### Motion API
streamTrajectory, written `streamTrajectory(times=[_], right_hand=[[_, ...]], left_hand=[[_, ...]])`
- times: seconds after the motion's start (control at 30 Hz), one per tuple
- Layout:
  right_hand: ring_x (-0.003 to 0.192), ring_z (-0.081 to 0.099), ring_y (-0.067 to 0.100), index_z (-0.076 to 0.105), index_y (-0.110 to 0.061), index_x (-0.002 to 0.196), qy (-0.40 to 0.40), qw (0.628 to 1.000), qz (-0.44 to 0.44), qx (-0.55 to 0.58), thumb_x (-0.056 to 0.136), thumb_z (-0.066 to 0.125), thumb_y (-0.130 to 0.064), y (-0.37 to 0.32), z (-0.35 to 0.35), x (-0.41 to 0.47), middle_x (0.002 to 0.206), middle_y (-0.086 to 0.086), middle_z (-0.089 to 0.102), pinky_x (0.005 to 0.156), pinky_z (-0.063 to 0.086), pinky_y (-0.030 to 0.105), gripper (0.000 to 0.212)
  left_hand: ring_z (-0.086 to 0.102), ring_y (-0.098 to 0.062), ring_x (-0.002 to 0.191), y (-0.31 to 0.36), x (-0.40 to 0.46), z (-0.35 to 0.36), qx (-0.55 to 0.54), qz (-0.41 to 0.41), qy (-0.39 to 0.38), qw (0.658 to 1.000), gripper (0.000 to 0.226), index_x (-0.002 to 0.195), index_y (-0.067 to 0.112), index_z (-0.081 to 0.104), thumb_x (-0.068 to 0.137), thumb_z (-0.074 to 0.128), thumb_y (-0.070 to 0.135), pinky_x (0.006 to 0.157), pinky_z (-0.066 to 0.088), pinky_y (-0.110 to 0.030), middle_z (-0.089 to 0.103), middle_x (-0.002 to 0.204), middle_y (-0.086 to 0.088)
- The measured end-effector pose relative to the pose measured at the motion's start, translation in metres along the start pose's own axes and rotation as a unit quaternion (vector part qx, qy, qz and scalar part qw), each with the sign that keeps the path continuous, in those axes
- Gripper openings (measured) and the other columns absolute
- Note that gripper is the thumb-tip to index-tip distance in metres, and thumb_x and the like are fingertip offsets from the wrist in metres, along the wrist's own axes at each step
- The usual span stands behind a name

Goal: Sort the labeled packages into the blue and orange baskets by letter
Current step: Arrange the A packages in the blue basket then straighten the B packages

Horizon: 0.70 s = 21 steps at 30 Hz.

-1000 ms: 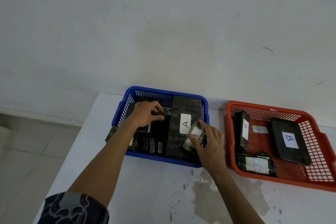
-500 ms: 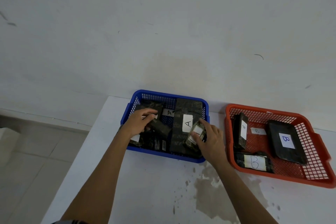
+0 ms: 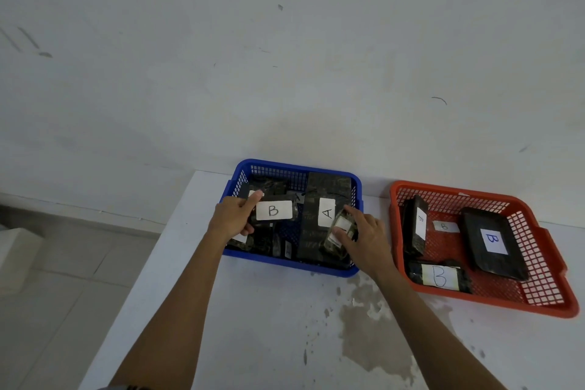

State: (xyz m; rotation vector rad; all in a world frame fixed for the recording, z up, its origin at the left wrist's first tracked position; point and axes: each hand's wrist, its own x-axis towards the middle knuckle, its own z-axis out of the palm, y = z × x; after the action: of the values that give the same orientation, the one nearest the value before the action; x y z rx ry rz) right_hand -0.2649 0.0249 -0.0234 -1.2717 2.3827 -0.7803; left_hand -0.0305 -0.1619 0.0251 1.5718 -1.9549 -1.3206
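A blue basket [image 3: 286, 264] sits at the table's far left with several dark wrapped packages in it. My left hand [image 3: 233, 218] holds a package with a white B label [image 3: 274, 210] tilted up above the basket's left half. A long package labelled A [image 3: 326, 213] lies in the right half. My right hand [image 3: 364, 239] grips a small package [image 3: 339, 235] at the basket's right front corner. The orange basket [image 3: 538, 304] to the right holds three B packages, one at the front [image 3: 438, 275], one on the right [image 3: 493, 242], one on edge [image 3: 416, 223].
A loose B slip [image 3: 444, 226] lies on the orange basket's floor. The white table [image 3: 259, 336] has a stained patch [image 3: 376, 336] near its middle. A white wall rises right behind both baskets. Tiled floor drops off past the table's left edge.
My left hand has lifted and turned a package so its B label faces up. My right hand stays on the small package at the blue basket's right.
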Motion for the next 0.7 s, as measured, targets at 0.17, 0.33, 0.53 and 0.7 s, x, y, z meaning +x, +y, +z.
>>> streamTrajectory(times=[0.17, 0.33, 0.53, 0.7], right_hand=[[0.127, 0.044, 0.024, 0.039, -0.029, 0.150, -0.008, 1.000, -0.003, 0.000, 0.094, 0.060, -0.051, 0.000, -0.001, 0.000, 0.132, 0.005, 0.057, 0.103, 0.044, 0.042, 0.063], [0.127, 0.045, 0.026, 0.038, -0.030, 0.150, -0.017, 1.000, 0.001, -0.013, 0.095, 0.061, -0.049, -0.004, -0.003, 0.000, 0.135, 0.007, 0.053, 0.104, 0.043, 0.043, 0.063], [0.124, 0.051, 0.018, 0.049, -0.030, 0.145, 0.063, 0.997, -0.047, 0.011, 0.095, 0.051, -0.062, -0.034, -0.005, -0.008, 0.136, -0.001, 0.058, 0.104, 0.042, 0.040, 0.060], [0.089, 0.071, 0.003, 0.052, -0.027, 0.136, -0.008, 0.956, -0.023, 0.291, 0.098, 0.063, -0.036, -0.058, -0.017, -0.014, 0.109, 0.001, 0.074, 0.068, 0.057, 0.019, 0.041]], left_hand=[[0.063, -0.012, 0.040, 0.000, -0.005, 0.000, -0.010, 0.012, -0.015, 1.000, 0.046, 0.088, 0.014, 0.071, 0.094, 0.051, 0.055, 0.039, 0.043, -0.012, 0.069, 0.058, 0.004], [0.065, -0.014, 0.044, -0.003, -0.008, -0.002, -0.031, 0.022, -0.002, 0.999, 0.043, 0.091, 0.017, 0.070, 0.093, 0.052, 0.056, 0.042, 0.048, -0.016, 0.073, 0.072, 0.002], [0.062, -0.012, 0.044, 0.004, -0.016, 0.011, -0.027, 0.054, -0.053, 0.997, 0.048, 0.093, 0.018, 0.072, 0.094, 0.048, 0.058, 0.044, 0.047, -0.017, 0.074, 0.065, 0.000], [0.062, -0.007, 0.045, 0.029, -0.028, 0.040, -0.025, 0.099, -0.087, 0.991, 0.044, 0.088, 0.028, 0.069, 0.092, 0.044, 0.064, 0.044, 0.046, -0.013, 0.070, 0.060, -0.001]])
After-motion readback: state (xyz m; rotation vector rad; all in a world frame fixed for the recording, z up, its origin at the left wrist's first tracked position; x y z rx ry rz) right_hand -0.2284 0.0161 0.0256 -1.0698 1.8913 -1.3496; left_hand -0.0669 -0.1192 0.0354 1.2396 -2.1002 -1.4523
